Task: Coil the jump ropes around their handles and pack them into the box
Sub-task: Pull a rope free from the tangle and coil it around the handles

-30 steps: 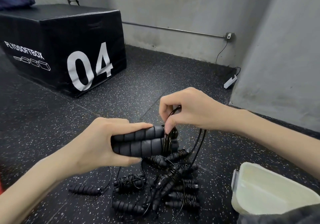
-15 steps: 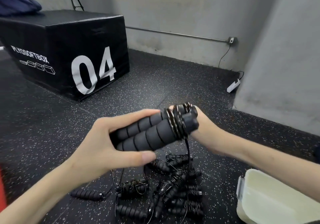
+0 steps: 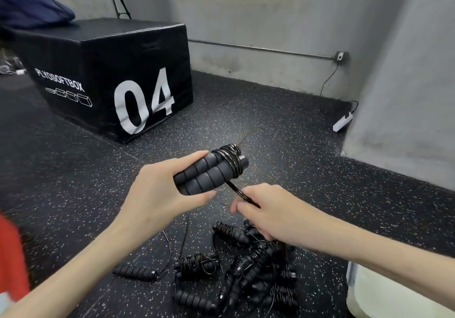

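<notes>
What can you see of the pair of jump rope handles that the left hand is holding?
The pair of handles are black, ribbed and foam-like, side by side, pointing up and to the right above the speckled floor. The left hand grips their near ends. Thin black rope is coiled in several turns around the far ends. One strand runs down from the coil to the right hand, which pinches it.

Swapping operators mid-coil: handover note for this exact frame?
Left hand: grips the pair of foam handles, a few rope turns wound round their far end.
Right hand: pinches the loose rope just below the handles, mid-wrap.
Pile of jump ropes on the floor, some coiled, some loose.
White box at lower right; contents not visible.
Left: finish this coil, coil the loose ropes, pack everything.
</notes>
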